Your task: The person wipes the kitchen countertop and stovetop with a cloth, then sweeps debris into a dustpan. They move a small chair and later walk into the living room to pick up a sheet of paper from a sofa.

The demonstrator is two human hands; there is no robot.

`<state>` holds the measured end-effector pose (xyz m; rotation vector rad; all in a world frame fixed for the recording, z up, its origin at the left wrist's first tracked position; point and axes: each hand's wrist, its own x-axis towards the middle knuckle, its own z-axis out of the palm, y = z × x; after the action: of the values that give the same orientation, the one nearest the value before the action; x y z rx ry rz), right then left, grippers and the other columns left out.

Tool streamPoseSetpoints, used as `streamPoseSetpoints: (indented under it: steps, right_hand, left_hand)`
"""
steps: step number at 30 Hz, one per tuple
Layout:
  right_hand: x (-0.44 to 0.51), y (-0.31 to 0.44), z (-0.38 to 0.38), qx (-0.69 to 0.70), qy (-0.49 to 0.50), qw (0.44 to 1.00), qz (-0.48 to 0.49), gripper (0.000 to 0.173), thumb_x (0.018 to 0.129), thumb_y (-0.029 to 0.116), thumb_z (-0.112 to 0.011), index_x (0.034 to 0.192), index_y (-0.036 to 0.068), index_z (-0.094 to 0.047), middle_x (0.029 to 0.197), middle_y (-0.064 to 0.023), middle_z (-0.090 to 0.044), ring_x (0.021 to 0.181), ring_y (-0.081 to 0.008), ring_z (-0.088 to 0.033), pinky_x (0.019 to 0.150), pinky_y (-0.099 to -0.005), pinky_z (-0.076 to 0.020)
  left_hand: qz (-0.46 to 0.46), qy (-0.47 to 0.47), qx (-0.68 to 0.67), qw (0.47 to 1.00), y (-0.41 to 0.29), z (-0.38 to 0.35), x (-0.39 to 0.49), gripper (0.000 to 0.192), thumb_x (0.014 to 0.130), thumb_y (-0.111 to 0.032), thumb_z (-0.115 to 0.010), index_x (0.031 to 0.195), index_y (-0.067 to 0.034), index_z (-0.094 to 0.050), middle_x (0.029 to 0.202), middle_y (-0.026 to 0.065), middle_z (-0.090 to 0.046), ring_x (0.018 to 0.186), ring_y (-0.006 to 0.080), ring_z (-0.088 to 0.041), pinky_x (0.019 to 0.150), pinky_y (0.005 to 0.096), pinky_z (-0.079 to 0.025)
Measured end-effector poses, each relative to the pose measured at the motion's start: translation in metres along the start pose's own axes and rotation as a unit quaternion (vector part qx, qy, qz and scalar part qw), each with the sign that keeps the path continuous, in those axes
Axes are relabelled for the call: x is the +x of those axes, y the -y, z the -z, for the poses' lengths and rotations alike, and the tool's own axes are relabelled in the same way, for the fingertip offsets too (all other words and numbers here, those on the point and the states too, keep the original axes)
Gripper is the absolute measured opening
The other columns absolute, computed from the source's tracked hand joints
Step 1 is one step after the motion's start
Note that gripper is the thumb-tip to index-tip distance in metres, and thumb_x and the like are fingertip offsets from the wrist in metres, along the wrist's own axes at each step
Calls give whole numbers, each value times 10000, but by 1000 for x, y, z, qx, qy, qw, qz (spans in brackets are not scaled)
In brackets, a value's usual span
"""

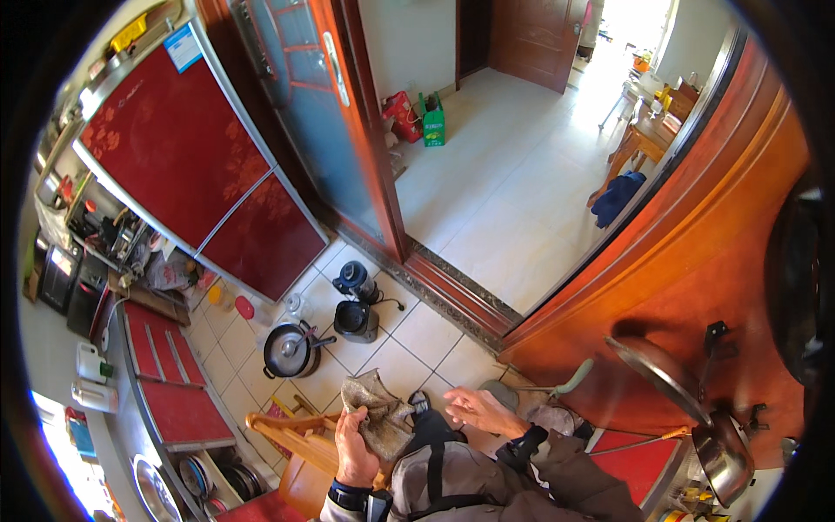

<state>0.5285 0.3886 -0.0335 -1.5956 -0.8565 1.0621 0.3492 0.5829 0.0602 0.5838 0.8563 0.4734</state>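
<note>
My left hand (pixel 355 450) holds a grey-brown woven cloth (pixel 378 414) between thumb and fingers, in front of my body. To its right my right hand (pixel 483 411) is raised over the floor, fingers spread, with nothing in it. A wooden chair (pixel 293 444) stands just left of my left hand. Past the cloth, on the tiles, are a black wok (pixel 287 350) with a ladle in it, a black square-topped appliance base (pixel 355 320) and a blue-lidded blender jug (pixel 356 280).
A red two-door fridge (pixel 176 163) and a sliding glass door (pixel 326 150) stand ahead. Red cabinets (pixel 182 404) with an open dish drawer line the left. Pans (pixel 724 457) hang on the wooden panel at right. Glass jars (pixel 297 305) stand near the fridge.
</note>
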Motion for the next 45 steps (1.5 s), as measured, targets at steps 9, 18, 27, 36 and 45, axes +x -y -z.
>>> streamPoseSetpoints:
  steps: [9,18,27,36,45]
  right_hand:
    - [72,-24,76,56,-109,992,-31,345,992,281,-641,1217,26,-585,804,-47,-669,728,-139,-656,622,-298,-523]
    - [192,-27,143,10,-183,983,-30,230,970,198,-629,1134,39,-597,756,-139,-690,663,-267,-682,590,-355,-507]
    - [282,-26,222,75,-166,978,-107,246,1007,202,-619,1185,33,-605,861,-78,-706,764,-139,-693,651,-294,-560]
    - [338,-20,355,125,-200,968,-90,216,992,194,-632,1142,44,-591,776,-74,-667,686,-155,-682,617,-312,-531]
    - [319,-17,450,56,-278,950,-130,246,976,189,-568,1131,3,-614,839,-156,-717,749,-266,-710,720,-391,-553]
  left_hand:
    - [-5,-17,45,999,-16,-44,136,132,918,-135,-548,973,-55,-637,962,51,-663,914,217,-665,847,394,-556]
    - [34,-31,119,992,-92,-74,256,291,920,-132,-557,1205,-79,-584,1087,60,-649,984,236,-663,842,402,-562]
    - [93,-52,115,988,-86,-140,332,240,907,-101,-575,1139,-43,-603,1018,58,-662,934,227,-663,843,389,-558]
    - [48,-126,161,978,-99,-231,393,121,888,-88,-607,1007,-74,-627,1000,43,-647,946,202,-641,868,360,-538]
    - [89,5,205,975,-87,-366,457,100,908,-112,-570,928,-49,-645,971,61,-657,933,226,-645,880,380,-536]
